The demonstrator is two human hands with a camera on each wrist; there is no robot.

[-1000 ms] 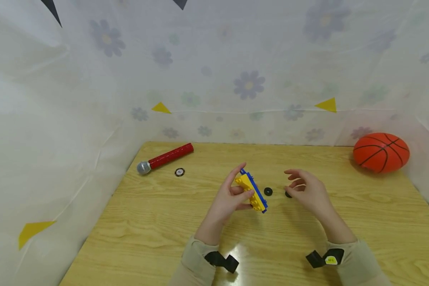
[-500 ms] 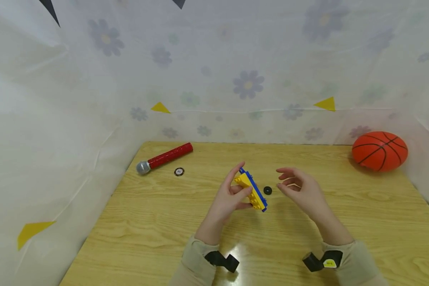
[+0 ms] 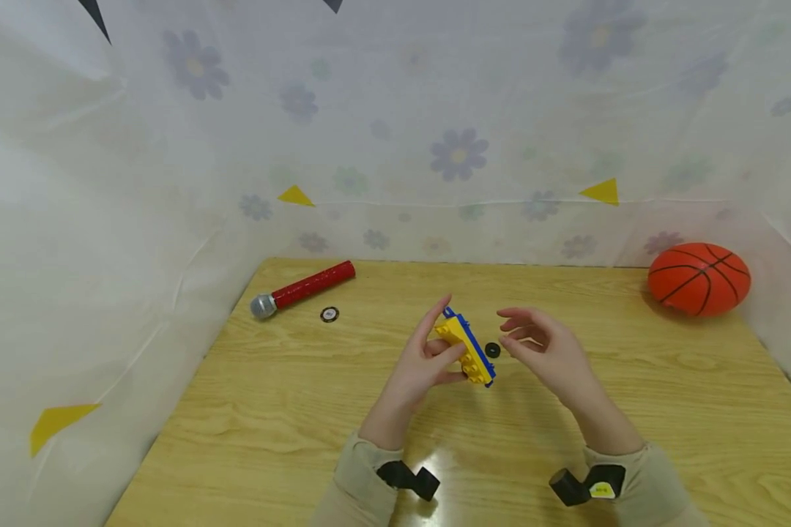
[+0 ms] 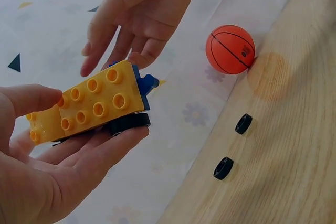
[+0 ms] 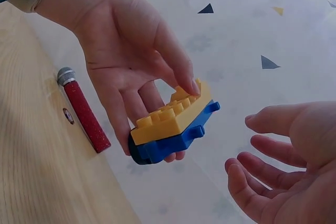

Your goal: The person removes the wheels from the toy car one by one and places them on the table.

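Observation:
My left hand (image 3: pixel 435 353) holds a toy car (image 3: pixel 466 350) made of a yellow studded brick on a blue base, tilted above the table (image 3: pixel 290 410). Thumb and fingers pinch the toy car (image 4: pixel 92 106) from both sides, and a black wheel shows under it. In the right wrist view the toy car (image 5: pixel 170 124) points toward my right hand (image 5: pixel 278 166). My right hand (image 3: pixel 534 350) hovers just right of the car with relaxed fingers and holds nothing. One loose black wheel (image 3: pixel 492 350) lies on the table between the hands. Two loose wheels (image 4: pixel 243 124) (image 4: pixel 223 168) show in the left wrist view.
A red microphone (image 3: pixel 303 290) with a grey head lies at the back left, a small ring-shaped disc (image 3: pixel 329 314) beside it. An orange basketball (image 3: pixel 699 278) rests at the back right against the flowered cloth wall (image 3: pixel 461 146) that surrounds the table.
My right hand has moved left, closer to the toy car, covering the second wheel in the head view. The left hand has kept the car almost still.

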